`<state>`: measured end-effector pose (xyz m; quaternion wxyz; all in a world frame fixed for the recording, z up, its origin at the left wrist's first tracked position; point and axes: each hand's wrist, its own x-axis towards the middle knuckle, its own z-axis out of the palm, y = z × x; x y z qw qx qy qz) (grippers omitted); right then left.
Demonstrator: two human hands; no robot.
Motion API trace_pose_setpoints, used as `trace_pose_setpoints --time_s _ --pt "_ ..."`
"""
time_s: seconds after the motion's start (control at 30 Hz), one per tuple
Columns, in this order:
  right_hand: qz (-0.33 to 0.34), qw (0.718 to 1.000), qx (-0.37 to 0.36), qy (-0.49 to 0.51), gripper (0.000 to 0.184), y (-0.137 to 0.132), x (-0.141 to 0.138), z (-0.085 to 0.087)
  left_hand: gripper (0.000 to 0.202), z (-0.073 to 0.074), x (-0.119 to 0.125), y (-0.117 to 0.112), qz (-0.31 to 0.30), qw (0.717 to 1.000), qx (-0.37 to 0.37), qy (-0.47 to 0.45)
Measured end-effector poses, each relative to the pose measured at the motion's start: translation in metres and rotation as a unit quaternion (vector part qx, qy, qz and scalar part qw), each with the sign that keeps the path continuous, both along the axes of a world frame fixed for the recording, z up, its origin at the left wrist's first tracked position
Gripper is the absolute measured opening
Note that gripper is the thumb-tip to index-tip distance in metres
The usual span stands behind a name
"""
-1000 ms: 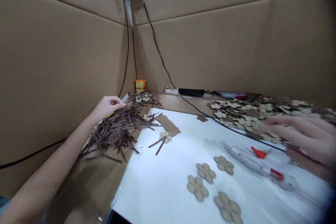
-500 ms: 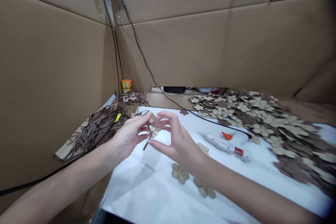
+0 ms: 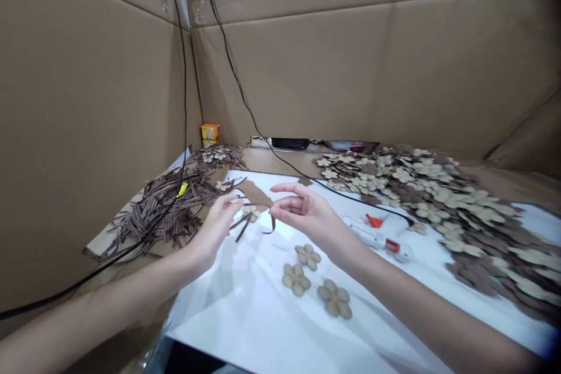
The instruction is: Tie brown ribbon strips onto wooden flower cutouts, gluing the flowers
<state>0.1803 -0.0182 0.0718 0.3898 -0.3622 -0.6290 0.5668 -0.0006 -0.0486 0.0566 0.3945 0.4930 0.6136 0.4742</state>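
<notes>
A thin dark brown strip [image 3: 258, 205] spans the gap between my hands, above the white board [image 3: 245, 304]. My left hand [image 3: 219, 222] pinches one end of it between thumb and fingertips. Thumb and fingers of my right hand [image 3: 302, 210] close on the other end, and a short tail of the strip hangs below them. Loose brown strips lie beneath, beside a pale fabric flower [image 3: 251, 213] partly hidden by the strip. A tan piece [image 3: 254, 191] lies just behind. Puffy beige flowers [image 3: 334, 298] rest on the board nearer to me.
On the left is a heap of brown strips [image 3: 162, 210]. A large pile of flower cut-outs [image 3: 421, 187] covers the right side. A white glue gun [image 3: 385, 241] lies behind my right forearm. A black cable [image 3: 302, 178] crosses the board; cardboard walls [image 3: 307, 70] stand around.
My right hand has moved away from my left and pinches the strip. The strip, formerly upright at my left hand, is now stretched sideways between both. The camera view has shifted slightly.
</notes>
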Motion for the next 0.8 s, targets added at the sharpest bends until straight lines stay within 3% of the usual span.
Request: trace_pose_setpoints --time_s 0.07,0.13,0.2,0.27,0.33,0.4,0.57,0.67,0.73,0.8 --pt "-0.009 1.000 -0.010 -0.022 0.037 0.003 0.003 0.002 0.042 0.001 -0.007 0.000 0.019 0.980 0.146 0.131" --pt "-0.005 0.999 -0.023 -0.036 0.035 0.006 0.004 0.004 0.038 0.006 -0.011 0.003 -0.056 0.919 0.284 0.267" --pt "0.015 0.999 -0.029 -0.027 0.033 0.009 0.003 0.005 0.030 0.012 -0.011 0.009 -0.134 0.851 0.369 0.350" --pt "0.021 0.999 -0.033 -0.009 0.033 0.010 0.002 0.005 0.022 0.015 -0.008 0.014 -0.134 0.795 0.439 0.396" --pt "0.006 0.999 -0.032 0.006 0.033 0.011 0.001 0.005 0.013 0.015 -0.004 0.018 -0.097 0.764 0.486 0.414" --pt "-0.009 0.999 -0.030 0.015 0.033 0.010 0.002 0.004 0.008 0.013 -0.002 0.020 -0.089 0.762 0.490 0.413" --pt "-0.036 0.998 -0.031 0.035 0.030 0.008 0.010 0.006 0.013 0.009 -0.008 0.018 -0.141 0.803 0.431 0.387" --pt "-0.042 0.998 -0.043 0.020 0.030 0.008 0.011 0.007 0.011 0.011 -0.010 0.016 -0.114 0.812 0.425 0.383" --pt "-0.026 0.998 -0.053 0.011 0.031 0.008 0.010 0.006 0.024 0.013 -0.008 0.017 -0.110 0.784 0.454 0.409" --pt "-0.008 0.998 -0.060 0.012 0.032 0.009 0.008 0.005 0.029 0.013 -0.005 0.020 -0.118 0.728 0.500 0.454"
